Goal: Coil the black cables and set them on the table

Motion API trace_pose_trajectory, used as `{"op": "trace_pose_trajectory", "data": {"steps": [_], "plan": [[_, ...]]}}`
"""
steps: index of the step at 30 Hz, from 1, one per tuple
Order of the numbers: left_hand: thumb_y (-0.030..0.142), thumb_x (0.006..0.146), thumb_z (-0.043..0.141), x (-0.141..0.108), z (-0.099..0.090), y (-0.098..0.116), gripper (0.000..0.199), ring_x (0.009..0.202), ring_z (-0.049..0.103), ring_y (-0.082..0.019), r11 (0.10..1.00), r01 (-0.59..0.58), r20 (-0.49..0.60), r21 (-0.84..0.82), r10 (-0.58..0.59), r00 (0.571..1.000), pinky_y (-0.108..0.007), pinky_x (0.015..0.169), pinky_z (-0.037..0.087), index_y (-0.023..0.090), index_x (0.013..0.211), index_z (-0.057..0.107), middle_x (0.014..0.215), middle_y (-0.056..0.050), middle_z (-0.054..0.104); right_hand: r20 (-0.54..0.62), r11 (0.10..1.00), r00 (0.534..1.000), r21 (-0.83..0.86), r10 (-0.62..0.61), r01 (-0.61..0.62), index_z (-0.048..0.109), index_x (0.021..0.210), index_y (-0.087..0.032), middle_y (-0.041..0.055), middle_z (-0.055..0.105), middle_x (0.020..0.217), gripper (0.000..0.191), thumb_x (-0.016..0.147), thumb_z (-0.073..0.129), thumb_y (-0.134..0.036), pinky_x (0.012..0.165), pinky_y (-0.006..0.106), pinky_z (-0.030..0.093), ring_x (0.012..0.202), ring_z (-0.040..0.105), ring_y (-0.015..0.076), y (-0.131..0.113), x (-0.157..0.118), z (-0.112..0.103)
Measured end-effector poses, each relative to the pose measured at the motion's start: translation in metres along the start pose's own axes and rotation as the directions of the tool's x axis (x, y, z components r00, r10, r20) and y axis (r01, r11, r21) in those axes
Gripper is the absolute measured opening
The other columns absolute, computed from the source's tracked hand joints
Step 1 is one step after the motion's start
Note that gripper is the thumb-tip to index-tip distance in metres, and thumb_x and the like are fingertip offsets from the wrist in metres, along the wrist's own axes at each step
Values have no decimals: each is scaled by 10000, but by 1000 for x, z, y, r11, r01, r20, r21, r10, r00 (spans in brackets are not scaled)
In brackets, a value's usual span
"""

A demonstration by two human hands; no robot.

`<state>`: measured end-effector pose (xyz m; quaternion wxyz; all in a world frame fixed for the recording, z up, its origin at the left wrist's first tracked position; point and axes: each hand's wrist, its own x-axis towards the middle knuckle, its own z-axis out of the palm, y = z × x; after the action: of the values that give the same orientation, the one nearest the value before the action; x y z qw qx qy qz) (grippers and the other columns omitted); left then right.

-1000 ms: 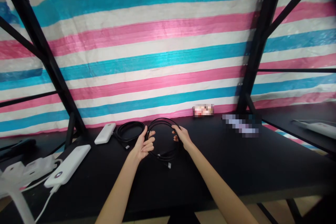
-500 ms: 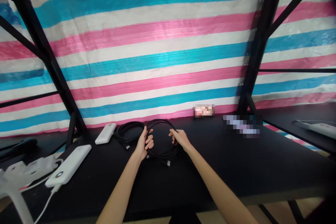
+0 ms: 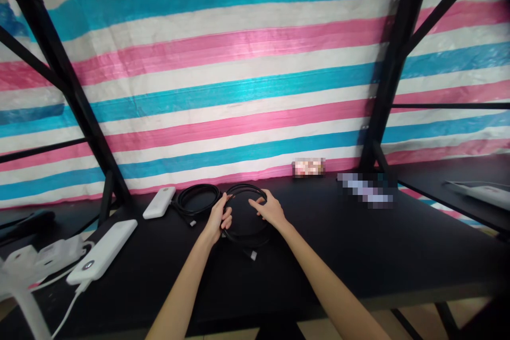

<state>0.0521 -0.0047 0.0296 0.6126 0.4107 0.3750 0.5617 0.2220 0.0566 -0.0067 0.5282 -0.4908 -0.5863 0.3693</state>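
Note:
A coiled black cable (image 3: 247,187) is between my hands over the black table, its pale connector (image 3: 253,255) hanging at the near side of the loop. My left hand (image 3: 219,218) is closed round the left side of this coil. Around the coil's right side, my right hand (image 3: 270,209) has its thumb and fingers curved, with the cable running behind them. A second coiled black cable (image 3: 197,199) lies just left of my left hand, with its own pale connector (image 3: 193,223).
Two white power banks (image 3: 159,203) (image 3: 102,251) lie at the left, beside a white power strip (image 3: 43,261) with plugs. Blurred items sit at the back right of the table (image 3: 338,255). Black frame posts (image 3: 384,74) stand before a striped sheet.
My right hand has shifted slightly and its thumb and fingers have spread somewhat. The hanging connector has moved a little down and left. My left hand still holds the coil.

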Motion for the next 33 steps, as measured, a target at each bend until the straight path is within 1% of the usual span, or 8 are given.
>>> {"op": "trace_pose_trajectory", "data": {"steps": [4, 8, 11, 15, 19, 24, 29, 33], "plan": [[616, 726, 517, 2, -2, -4, 495, 242, 187, -33, 997, -26, -15, 68, 27, 1000, -168, 310, 198, 169, 934, 555, 344, 140, 233, 35, 999, 999, -43, -4, 6, 569, 961, -226, -58, 625, 612, 349, 652, 709, -307, 310, 150, 346, 313, 523, 69, 7, 3, 0], [633, 718, 499, 7, -6, -9, 527, 240, 278, -54, 983, -44, -54, 177, 54, 997, -174, 324, 230, 151, 922, 563, 337, 132, 267, 27, 998, 999, -52, 30, -29, 593, 833, -203, -75, 581, 489, 157, 687, 649, -204, 311, 142, 326, 273, 484, 59, 9, 4, 0], [645, 708, 493, 9, -8, -12, 548, 240, 336, -75, 967, -50, -100, 250, 77, 992, -181, 320, 222, 136, 894, 573, 320, 118, 305, 3, 997, 998, -52, 61, -61, 581, 717, -199, -78, 556, 425, 39, 719, 617, -213, 304, 146, 297, 249, 448, 54, 5, 3, -2], [634, 724, 483, 10, -8, -13, 535, 241, 353, -81, 950, -96, -129, 296, 139, 982, -186, 314, 222, 131, 874, 583, 316, 105, 335, -8, 997, 998, -37, 68, -68, 518, 564, -196, -80, 502, 348, 206, 739, 615, -246, 311, 161, 273, 216, 385, 44, -1, 2, -3], [601, 739, 497, 8, -6, -13, 498, 246, 355, -79, 924, -146, -160, 354, 213, 964, -182, 310, 238, 136, 893, 586, 328, 100, 359, -19, 991, 999, -120, 49, -51, 490, 533, -202, -69, 500, 351, 251, 752, 595, -266, 329, 178, 280, 226, 402, 61, -2, 2, -3], [588, 748, 497, 7, -6, -12, 482, 245, 363, -80, 906, -171, -167, 388, 252, 953, -181, 309, 240, 135, 882, 598, 326, 94, 369, -18, 993, 999, -105, 51, -53, 493, 540, -207, -62, 503, 365, 241, 738, 605, -286, 331, 183, 289, 238, 413, 71, -1, 2, -3], [602, 750, 479, 8, -7, -12, 512, 246, 363, -81, 902, -157, -172, 403, 244, 955, -185, 314, 240, 125, 894, 598, 327, 92, 369, -14, 978, 999, -202, 50, -52, 505, 556, -206, -61, 508, 391, 192, 699, 617, -269, 336, 182, 318, 259, 451, 84, -2, 2, -2], [620, 754, 448, 8, -7, -12, 532, 253, 358, -77, 892, -144, -183, 428, 241, 953, -185, 320, 242, 122, 877, 592, 331, 93, 361, 1, 983, 998, -172, 68, -67, 544, 618, -198, -72, 503, 419, 106, 670, 627, -236, 338, 180, 335, 258, 441, 74, -5, 2, 0]]}}
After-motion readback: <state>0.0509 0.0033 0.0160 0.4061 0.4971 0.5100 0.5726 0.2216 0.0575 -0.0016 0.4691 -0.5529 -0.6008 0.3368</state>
